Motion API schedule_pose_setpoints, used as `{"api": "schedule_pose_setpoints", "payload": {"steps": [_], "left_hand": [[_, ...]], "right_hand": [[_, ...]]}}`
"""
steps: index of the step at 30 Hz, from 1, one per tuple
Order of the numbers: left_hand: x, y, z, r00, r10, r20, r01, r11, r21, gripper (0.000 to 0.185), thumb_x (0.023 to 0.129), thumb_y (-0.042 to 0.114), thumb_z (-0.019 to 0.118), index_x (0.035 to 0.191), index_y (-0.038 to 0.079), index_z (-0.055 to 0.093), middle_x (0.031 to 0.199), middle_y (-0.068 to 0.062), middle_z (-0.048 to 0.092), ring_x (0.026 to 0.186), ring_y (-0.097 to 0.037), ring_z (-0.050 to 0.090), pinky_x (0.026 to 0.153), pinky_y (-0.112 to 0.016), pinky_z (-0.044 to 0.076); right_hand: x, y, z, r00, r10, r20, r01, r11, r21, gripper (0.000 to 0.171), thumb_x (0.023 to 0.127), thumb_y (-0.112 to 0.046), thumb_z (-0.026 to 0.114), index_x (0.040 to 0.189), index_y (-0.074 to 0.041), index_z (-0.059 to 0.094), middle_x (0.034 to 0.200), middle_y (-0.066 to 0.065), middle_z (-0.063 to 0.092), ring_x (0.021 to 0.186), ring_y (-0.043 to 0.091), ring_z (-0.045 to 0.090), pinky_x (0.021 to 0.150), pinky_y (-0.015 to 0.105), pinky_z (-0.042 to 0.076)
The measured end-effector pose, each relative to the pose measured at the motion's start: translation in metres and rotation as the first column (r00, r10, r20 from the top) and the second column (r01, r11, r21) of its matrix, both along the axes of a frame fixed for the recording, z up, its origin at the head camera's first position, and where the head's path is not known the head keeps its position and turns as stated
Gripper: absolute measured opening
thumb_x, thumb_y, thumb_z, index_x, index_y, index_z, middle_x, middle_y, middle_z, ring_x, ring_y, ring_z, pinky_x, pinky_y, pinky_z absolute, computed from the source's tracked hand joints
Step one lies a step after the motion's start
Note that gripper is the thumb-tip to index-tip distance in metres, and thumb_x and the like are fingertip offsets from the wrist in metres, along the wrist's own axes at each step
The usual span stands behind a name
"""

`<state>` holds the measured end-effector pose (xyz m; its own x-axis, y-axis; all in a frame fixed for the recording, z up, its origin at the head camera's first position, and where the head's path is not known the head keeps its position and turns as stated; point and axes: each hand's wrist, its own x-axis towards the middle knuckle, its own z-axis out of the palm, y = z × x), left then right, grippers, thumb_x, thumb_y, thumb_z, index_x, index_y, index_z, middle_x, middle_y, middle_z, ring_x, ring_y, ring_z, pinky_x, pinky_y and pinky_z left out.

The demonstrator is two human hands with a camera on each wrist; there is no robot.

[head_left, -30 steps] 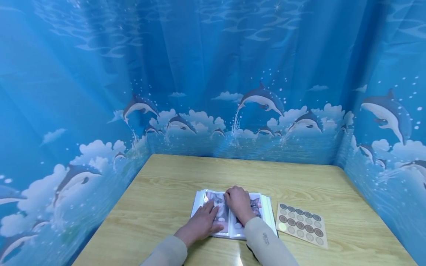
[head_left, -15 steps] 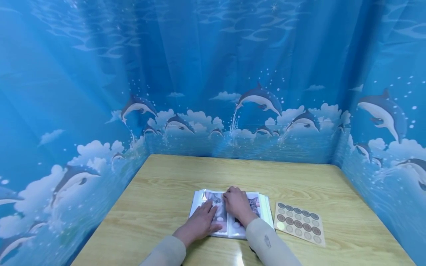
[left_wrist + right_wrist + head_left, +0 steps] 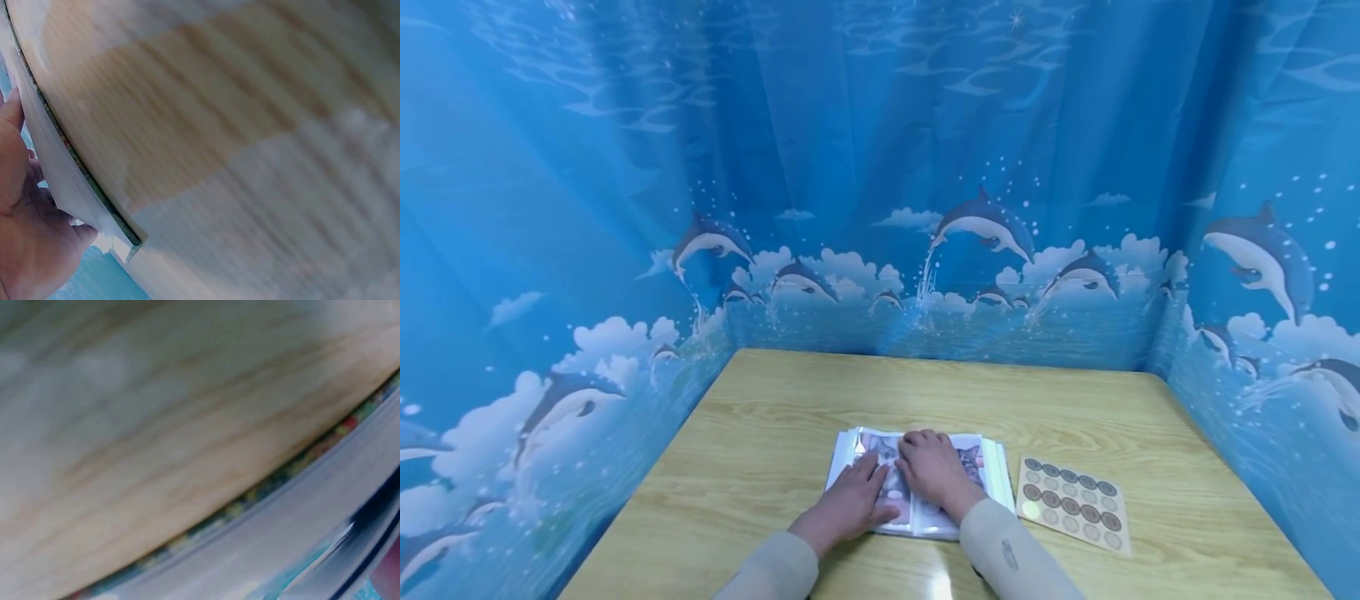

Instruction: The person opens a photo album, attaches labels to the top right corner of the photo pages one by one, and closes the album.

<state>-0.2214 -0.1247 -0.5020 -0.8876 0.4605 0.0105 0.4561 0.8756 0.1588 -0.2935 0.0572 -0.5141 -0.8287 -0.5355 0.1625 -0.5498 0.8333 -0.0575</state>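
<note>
Over the last second our right hand (image 3: 934, 471) has slid a little toward us and leftward across the open photo album (image 3: 917, 483), which lies near the front edge of the bench (image 3: 775, 417), fingers loosely bent and pressing the cat photo by the spine. Our left hand (image 3: 850, 500) stays flat, fingers straight, on the left page. We judge we are smoothing a photo; the sticker sheet (image 3: 1072, 504) lies untouched beside the album's right edge.
</note>
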Motion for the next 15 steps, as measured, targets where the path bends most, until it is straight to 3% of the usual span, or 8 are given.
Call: {"api": "schedule_pose_setpoints", "payload": {"steps": [8,15], "left_hand": [[-0.0014,-0.0006,-0.0037,1.0,-0.004,-0.019,0.005,1.0,0.012,0.073,0.095,0.05,0.058,0.146,-0.001,0.045,0.151,-0.025,0.037,0.141,-0.038,0.034,0.113,-0.053,0.033],[-0.0037,-0.0006,-0.0077,1.0,-0.011,-0.026,0.011,1.0,0.008,0.074,0.096,0.051,0.056,0.146,-0.001,0.044,0.151,-0.026,0.037,0.14,-0.038,0.035,0.112,-0.053,0.033]], "right_hand": [[0.0059,-0.0001,0.0013,0.999,-0.003,0.032,0.001,0.998,0.068,0.054,0.104,-0.047,0.041,0.144,-0.012,0.051,0.145,0.007,0.051,0.135,0.03,0.043,0.113,0.057,0.029],[0.0097,-0.0008,0.0011,0.998,-0.019,0.06,0.015,0.998,0.055,0.055,0.104,-0.047,0.04,0.145,-0.011,0.049,0.147,0.007,0.049,0.137,0.031,0.041,0.115,0.059,0.025]]}}
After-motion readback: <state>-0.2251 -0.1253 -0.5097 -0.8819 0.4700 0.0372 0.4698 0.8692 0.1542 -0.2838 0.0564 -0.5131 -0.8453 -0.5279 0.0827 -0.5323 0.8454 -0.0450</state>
